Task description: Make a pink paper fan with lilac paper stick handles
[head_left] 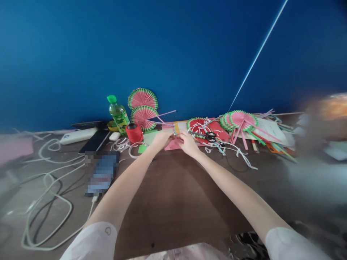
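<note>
Both my arms reach forward over a brown table. My left hand and my right hand meet at the far side, fingers pinched together over a pink paper sheet. What they pinch is too small to name. Black-handled scissors lie just right of my right hand, on a red paper fan with white paper strips.
Watermelon-like paper fans lean on the blue wall and lie at the right. A green bottle, a red thread spool, a phone, white cables and a power bank sit on the left.
</note>
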{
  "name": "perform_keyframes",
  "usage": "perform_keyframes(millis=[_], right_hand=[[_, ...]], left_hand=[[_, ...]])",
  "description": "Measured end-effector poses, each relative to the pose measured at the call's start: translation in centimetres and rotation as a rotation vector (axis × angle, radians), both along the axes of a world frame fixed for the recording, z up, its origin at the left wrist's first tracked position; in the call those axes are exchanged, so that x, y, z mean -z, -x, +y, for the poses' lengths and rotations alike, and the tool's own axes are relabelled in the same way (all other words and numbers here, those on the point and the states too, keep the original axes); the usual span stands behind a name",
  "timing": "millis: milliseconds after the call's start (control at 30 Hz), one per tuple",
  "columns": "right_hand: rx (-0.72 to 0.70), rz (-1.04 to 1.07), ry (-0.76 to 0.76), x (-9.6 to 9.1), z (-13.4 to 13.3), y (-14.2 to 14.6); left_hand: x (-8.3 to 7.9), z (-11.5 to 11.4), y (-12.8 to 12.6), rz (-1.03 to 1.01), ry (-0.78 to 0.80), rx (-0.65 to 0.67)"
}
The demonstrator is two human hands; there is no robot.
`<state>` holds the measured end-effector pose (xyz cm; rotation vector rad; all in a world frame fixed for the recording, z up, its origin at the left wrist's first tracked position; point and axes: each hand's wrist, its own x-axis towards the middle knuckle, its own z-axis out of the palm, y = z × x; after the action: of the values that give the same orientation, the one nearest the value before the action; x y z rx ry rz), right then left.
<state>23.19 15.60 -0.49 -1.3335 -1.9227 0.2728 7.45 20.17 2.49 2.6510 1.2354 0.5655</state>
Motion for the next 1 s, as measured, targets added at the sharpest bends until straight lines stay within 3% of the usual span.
perform_keyframes(millis=[100, 233, 533, 733, 1000], right_hand=[[0.047, -0.077, -0.047, 0.7, -0.7, -0.8], [0.029, -0.184, 0.005, 1.3, -0.7, -1.9], [-0.119, -0.194, 0.113, 0.0, 0.2, -3.4], [-0.107, -0.222, 0.165, -0.3, 1.3, -4.2], [-0.209, -0.379, 0.135, -0.1, 1.7, -3.7]], left_hand=[[-0.5, 0.0, 0.1, -0.035, -0.019, 0.009], [-0.8, -0.3, 0.4, -0.072, -0.013, 0.028], [-0.5, -0.4, 1.1, -0.149, 0.027, -0.004], [0.6, -1.3, 0.9, -0.160, 0.052, 0.004], [2.1, -2.4, 0.8, -0.191, 0.091, 0.032]])
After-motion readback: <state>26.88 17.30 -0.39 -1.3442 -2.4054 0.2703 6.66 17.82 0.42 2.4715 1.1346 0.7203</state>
